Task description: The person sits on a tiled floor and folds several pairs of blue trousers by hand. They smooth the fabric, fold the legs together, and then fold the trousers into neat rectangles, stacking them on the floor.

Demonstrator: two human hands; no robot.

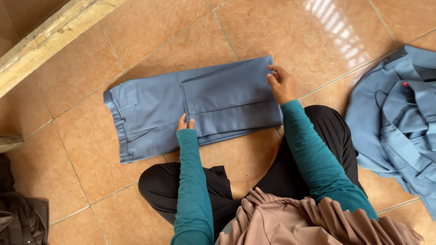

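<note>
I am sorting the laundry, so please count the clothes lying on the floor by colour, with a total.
Blue: 2, the folded trousers under both hands, and a crumpled garment at the right.
Dark grey-brown: 1, a cloth at the lower left corner.
Total: 3

A small red label (404, 84) sits on the blue garment (395, 122) at right.

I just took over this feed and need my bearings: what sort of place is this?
Probably a room in a home, with the person sitting on the floor. It shows glossy orange floor tiles, folded blue trousers under both hands, and another blue garment lying loose nearby.
</note>
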